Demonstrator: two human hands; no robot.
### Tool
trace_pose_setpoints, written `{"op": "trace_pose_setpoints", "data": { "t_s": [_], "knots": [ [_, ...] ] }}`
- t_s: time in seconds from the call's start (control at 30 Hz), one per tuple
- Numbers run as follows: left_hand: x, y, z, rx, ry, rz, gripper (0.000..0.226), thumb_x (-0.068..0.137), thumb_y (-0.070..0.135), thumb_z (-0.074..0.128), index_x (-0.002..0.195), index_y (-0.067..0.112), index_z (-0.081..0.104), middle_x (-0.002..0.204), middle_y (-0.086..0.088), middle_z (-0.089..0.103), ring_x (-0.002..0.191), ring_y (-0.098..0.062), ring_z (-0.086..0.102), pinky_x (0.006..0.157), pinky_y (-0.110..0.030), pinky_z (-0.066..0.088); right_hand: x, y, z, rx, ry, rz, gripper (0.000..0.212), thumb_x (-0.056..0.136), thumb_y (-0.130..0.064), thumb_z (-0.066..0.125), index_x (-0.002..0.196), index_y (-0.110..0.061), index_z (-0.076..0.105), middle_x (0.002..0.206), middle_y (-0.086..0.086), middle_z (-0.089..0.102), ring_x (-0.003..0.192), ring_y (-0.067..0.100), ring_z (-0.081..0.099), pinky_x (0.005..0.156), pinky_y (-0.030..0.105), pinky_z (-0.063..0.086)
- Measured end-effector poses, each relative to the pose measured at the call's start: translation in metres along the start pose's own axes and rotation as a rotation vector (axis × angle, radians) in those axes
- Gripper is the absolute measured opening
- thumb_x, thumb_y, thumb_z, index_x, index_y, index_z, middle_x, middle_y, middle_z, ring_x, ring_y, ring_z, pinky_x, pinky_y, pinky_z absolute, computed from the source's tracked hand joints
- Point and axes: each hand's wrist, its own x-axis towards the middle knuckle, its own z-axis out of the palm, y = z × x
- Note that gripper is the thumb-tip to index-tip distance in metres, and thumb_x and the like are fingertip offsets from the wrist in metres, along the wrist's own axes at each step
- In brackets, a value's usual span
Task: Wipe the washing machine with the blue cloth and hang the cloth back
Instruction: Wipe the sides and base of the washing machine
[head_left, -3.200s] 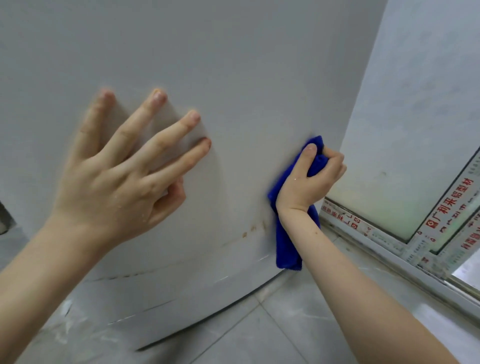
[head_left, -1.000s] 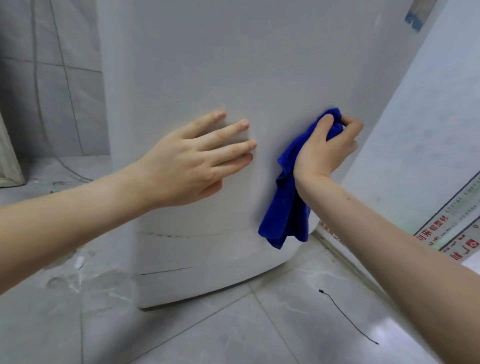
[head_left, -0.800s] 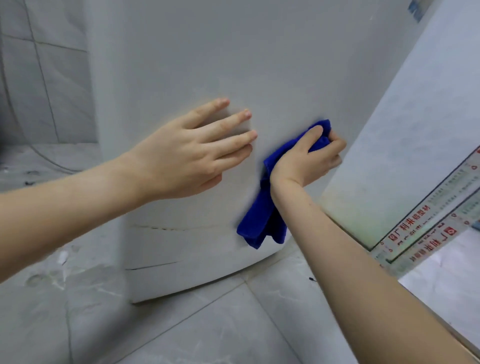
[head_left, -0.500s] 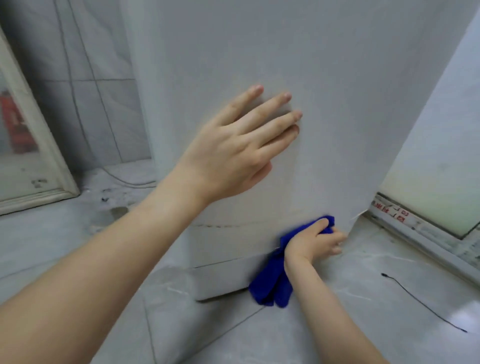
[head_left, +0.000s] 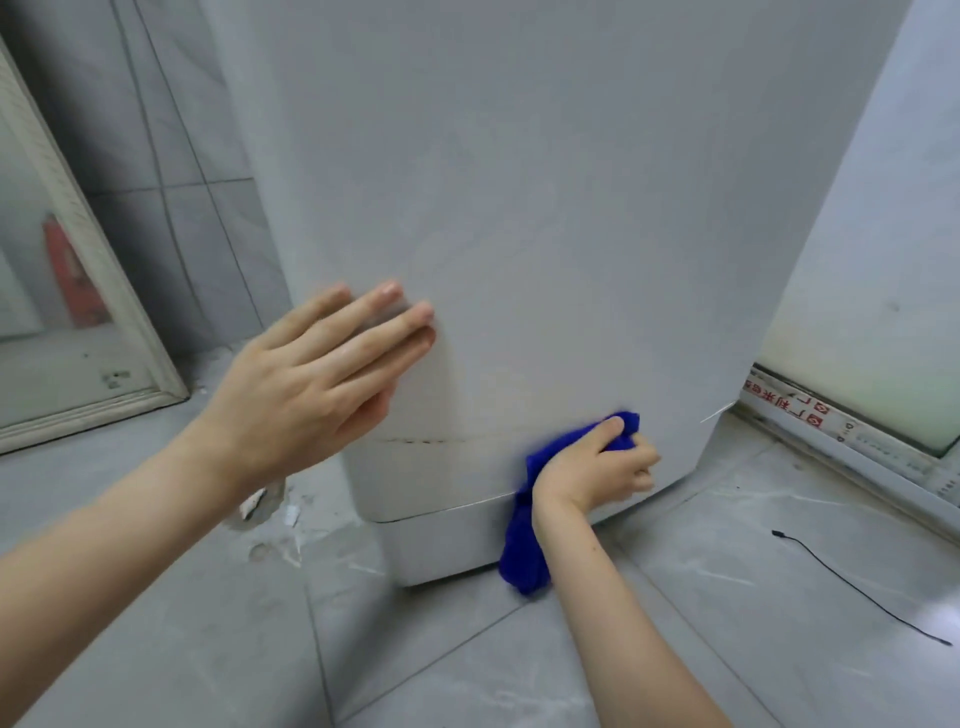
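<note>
Here your left hand (head_left: 306, 379) lies flat, fingers spread, bracing the washer (head_left: 545, 218); your right hand (head_left: 597, 470) bunches the cloth (head_left: 524, 551) for scrubbing pressure.

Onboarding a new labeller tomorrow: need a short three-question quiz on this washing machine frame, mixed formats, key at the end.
1. True or false: the left hand has straight fingers and holds nothing.
2. Multiple choice: the right hand presses the blue cloth against A) the machine's lid B) the washing machine low down, near its base C) the window frame.
3. Short answer: does the loose end of the cloth hang above or below the gripping hand?

Key: 1 true; 2 B; 3 below.
</note>
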Motion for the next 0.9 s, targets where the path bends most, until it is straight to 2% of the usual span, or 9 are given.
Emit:
{"op": "trace_pose_setpoints", "data": {
  "t_s": [0.1,0.17,0.23,0.37,0.47,0.53,0.63,0.73,0.9],
  "knots": [
    [-0.016,-0.011,-0.003,0.003,0.002,-0.02,0.054,0.094,0.023,0.063,0.145,0.014,0.048,0.152,-0.003,0.046,0.141,-0.026,0.042,0.114,-0.048,0.036,-0.04,-0.032,0.014,0.09,-0.165,-0.427,0.02,0.096,-0.022,0.055,0.105,-0.004,0.054,0.104,0.006,0.049,0.101,0.025,0.044,0.088,0.033,0.04],
    [-0.019,-0.014,-0.003,0.0,0.011,-0.027,0.053,0.094,0.024,0.064,0.144,0.014,0.05,0.151,-0.004,0.047,0.14,-0.026,0.043,0.114,-0.049,0.036,-0.063,-0.047,0.022,0.119,-0.274,-0.79,0.019,0.094,-0.023,0.059,0.104,-0.007,0.058,0.103,0.003,0.048,0.097,0.018,0.043,0.092,0.028,0.04],
    [-0.018,-0.013,-0.002,-0.02,0.012,-0.035,0.051,0.094,0.023,0.064,0.142,0.013,0.052,0.15,-0.005,0.048,0.139,-0.027,0.044,0.114,-0.05,0.037,-0.064,-0.04,0.028,0.078,-0.274,-0.915,0.023,0.092,-0.022,0.063,0.107,-0.004,0.063,0.101,0.01,0.049,0.095,0.021,0.045,0.094,0.025,0.038],
    [-0.02,-0.014,-0.003,-0.052,0.011,-0.045,0.05,0.094,0.023,0.064,0.142,0.013,0.053,0.15,-0.005,0.047,0.139,-0.028,0.044,0.113,-0.05,0.038,-0.056,0.017,0.007,0.007,-0.092,-0.392,0.028,0.096,-0.016,0.06,0.109,0.008,0.056,0.107,0.025,0.049,0.102,0.035,0.046,0.093,0.037,0.042],
    [-0.026,-0.017,-0.005,-0.076,0.024,-0.098,0.05,0.093,0.026,0.066,0.14,0.014,0.054,0.148,-0.004,0.048,0.138,-0.026,0.045,0.113,-0.049,0.038,-0.062,0.034,0.0,-0.022,-0.053,-0.032,0.03,0.099,-0.019,0.053,0.115,0.005,0.05,0.109,0.018,0.044,0.109,0.041,0.043,0.092,0.047,0.042],
    [-0.026,-0.018,-0.005,-0.092,0.036,-0.142,0.05,0.092,0.031,0.067,0.138,0.015,0.056,0.147,-0.004,0.05,0.137,-0.024,0.046,0.113,-0.049,0.038,-0.079,0.014,0.009,0.047,-0.093,-0.063,0.026,0.098,-0.022,0.053,0.114,-0.001,0.05,0.107,0.008,0.041,0.109,0.03,0.041,0.094,0.046,0.041],
    [-0.026,-0.019,-0.005,-0.107,0.039,-0.173,0.052,0.092,0.037,0.067,0.138,0.015,0.057,0.147,-0.004,0.049,0.138,-0.023,0.044,0.115,-0.048,0.034,-0.107,-0.024,0.018,0.146,-0.284,-0.604,0.022,0.095,-0.024,0.057,0.111,-0.01,0.054,0.106,0.0,0.044,0.1,0.009,0.039,0.091,0.021,0.038],
    [-0.029,-0.021,-0.005,-0.144,0.045,-0.22,0.055,0.091,0.041,0.069,0.138,0.015,0.057,0.147,-0.006,0.049,0.136,-0.027,0.046,0.115,-0.049,0.034,-0.104,-0.018,0.019,0.079,-0.383,-0.894,0.027,0.092,-0.02,0.063,0.112,-0.003,0.061,0.104,0.007,0.043,0.097,0.019,0.046,0.096,0.018,0.037],
    [-0.031,-0.022,-0.006,-0.215,0.047,-0.326,0.063,0.089,0.041,0.071,0.143,0.018,0.05,0.146,-0.004,0.048,0.134,-0.03,0.045,0.115,-0.042,0.035,-0.093,0.057,-0.013,-0.045,-0.252,-0.314,0.036,0.089,-0.014,0.065,0.109,0.014,0.053,0.11,0.029,0.054,0.107,0.041,0.052,0.094,0.057,0.046]
  ]
}}
